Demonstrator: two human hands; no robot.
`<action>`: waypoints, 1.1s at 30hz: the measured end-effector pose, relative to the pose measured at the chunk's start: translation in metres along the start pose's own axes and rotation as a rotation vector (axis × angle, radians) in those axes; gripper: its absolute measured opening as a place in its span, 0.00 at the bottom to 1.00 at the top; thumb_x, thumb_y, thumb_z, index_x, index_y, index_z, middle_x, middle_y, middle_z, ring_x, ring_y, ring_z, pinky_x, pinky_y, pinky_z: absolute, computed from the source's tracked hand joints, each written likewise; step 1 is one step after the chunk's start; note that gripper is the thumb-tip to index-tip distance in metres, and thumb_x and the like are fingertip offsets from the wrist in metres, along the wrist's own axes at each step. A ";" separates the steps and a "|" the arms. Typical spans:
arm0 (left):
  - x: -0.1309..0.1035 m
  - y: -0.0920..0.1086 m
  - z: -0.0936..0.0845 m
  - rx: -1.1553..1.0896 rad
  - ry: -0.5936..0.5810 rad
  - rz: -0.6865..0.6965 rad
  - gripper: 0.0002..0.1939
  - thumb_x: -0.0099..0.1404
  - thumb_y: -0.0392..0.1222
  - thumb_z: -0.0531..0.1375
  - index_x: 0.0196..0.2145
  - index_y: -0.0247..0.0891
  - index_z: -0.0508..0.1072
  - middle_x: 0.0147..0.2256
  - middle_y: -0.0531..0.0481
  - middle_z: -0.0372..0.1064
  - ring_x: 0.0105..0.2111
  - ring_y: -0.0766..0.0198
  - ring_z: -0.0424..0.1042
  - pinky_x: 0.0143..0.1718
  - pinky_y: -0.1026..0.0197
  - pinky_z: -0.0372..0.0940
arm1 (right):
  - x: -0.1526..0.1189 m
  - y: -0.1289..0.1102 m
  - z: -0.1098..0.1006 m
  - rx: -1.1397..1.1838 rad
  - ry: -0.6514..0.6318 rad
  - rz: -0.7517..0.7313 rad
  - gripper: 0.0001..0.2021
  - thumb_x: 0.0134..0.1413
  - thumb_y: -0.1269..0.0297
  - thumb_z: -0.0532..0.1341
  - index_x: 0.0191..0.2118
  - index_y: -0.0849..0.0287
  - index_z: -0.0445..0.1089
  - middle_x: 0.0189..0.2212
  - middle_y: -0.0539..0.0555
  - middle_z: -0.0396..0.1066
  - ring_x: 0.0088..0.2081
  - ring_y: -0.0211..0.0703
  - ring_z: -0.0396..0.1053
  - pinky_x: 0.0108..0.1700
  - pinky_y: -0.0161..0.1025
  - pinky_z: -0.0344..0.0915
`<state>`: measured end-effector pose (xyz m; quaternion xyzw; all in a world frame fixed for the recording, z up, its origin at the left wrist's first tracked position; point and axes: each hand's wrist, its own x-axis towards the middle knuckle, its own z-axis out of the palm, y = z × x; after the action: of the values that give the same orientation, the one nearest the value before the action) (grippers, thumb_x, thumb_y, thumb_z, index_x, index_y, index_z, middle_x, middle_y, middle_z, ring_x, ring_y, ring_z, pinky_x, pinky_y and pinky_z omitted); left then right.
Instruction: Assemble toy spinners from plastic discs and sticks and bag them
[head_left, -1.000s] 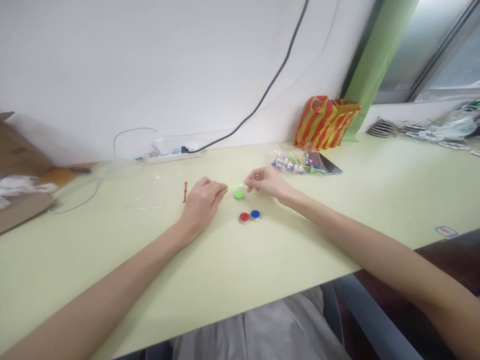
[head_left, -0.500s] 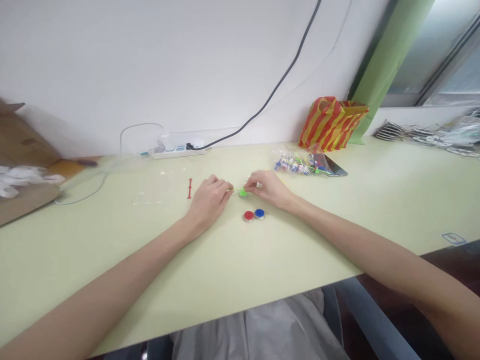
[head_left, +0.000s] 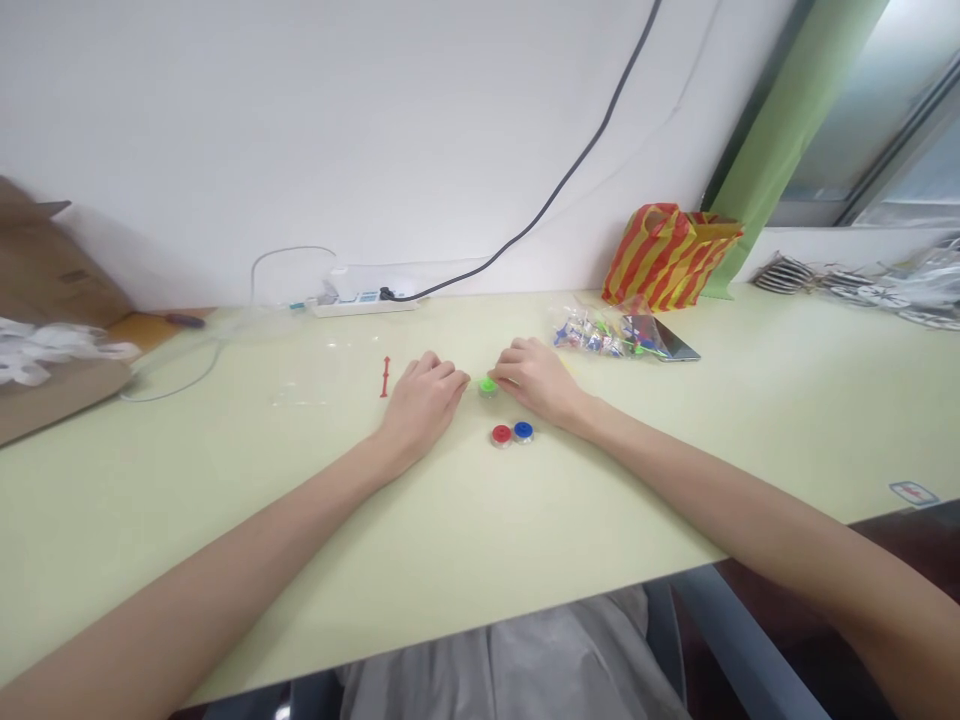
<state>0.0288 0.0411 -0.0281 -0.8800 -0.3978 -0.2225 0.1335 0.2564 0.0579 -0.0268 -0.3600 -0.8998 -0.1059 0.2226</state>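
Observation:
A small round disc with a green top and clear base (head_left: 488,388) sits on the table between my hands. My right hand (head_left: 536,380) is closed, with its pinched fingertips at the disc's upper right edge. My left hand (head_left: 427,395) rests to the left of it, fingers pinched together; a thin pale-green sliver shows at their tips, too small to name. Nearer me lie two similar discs side by side, one red (head_left: 501,435) and one blue (head_left: 523,431). A thin red notched strip (head_left: 385,377) lies beyond my left hand, to its left.
Behind my right hand are a clear bag of colourful small parts (head_left: 592,335) and a phone (head_left: 679,342). A striped bag (head_left: 660,260) stands by the wall. A power strip (head_left: 367,303) with a dark cable lies at the back. A cardboard box (head_left: 60,270) is at far left.
The view has shifted slightly. My right-hand fingers have curled closer over the green disc. The left hand keeps its pinch, and the red and blue discs have stayed put.

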 end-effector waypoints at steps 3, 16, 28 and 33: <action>0.000 0.000 0.000 0.021 -0.012 0.001 0.15 0.75 0.37 0.53 0.42 0.38 0.80 0.36 0.42 0.76 0.42 0.49 0.66 0.43 0.47 0.63 | 0.000 -0.002 -0.001 -0.074 -0.030 -0.044 0.13 0.70 0.68 0.56 0.37 0.60 0.78 0.36 0.58 0.76 0.40 0.50 0.63 0.42 0.46 0.52; -0.003 0.001 -0.003 0.062 -0.029 0.027 0.15 0.75 0.36 0.53 0.44 0.38 0.81 0.35 0.42 0.75 0.42 0.47 0.66 0.41 0.48 0.61 | 0.001 0.003 0.001 0.142 -0.008 -0.089 0.09 0.69 0.64 0.60 0.38 0.61 0.76 0.36 0.57 0.76 0.40 0.47 0.67 0.43 0.44 0.56; -0.005 0.009 -0.007 -0.282 0.270 -0.164 0.28 0.74 0.37 0.50 0.69 0.40 0.52 0.50 0.41 0.67 0.46 0.53 0.67 0.52 0.48 0.62 | 0.000 -0.003 -0.012 0.674 0.074 0.300 0.04 0.56 0.67 0.66 0.32 0.61 0.76 0.32 0.54 0.77 0.34 0.41 0.71 0.39 0.38 0.65; -0.007 0.020 -0.014 -0.688 0.266 -0.384 0.19 0.78 0.46 0.49 0.62 0.41 0.60 0.48 0.45 0.69 0.45 0.59 0.69 0.48 0.56 0.64 | -0.001 -0.020 -0.028 1.030 0.188 0.540 0.11 0.52 0.57 0.70 0.34 0.62 0.78 0.30 0.54 0.79 0.31 0.40 0.71 0.34 0.36 0.65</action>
<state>0.0363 0.0179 -0.0204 -0.7467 -0.4362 -0.4752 -0.1622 0.2524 0.0335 -0.0037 -0.4108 -0.6881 0.3737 0.4669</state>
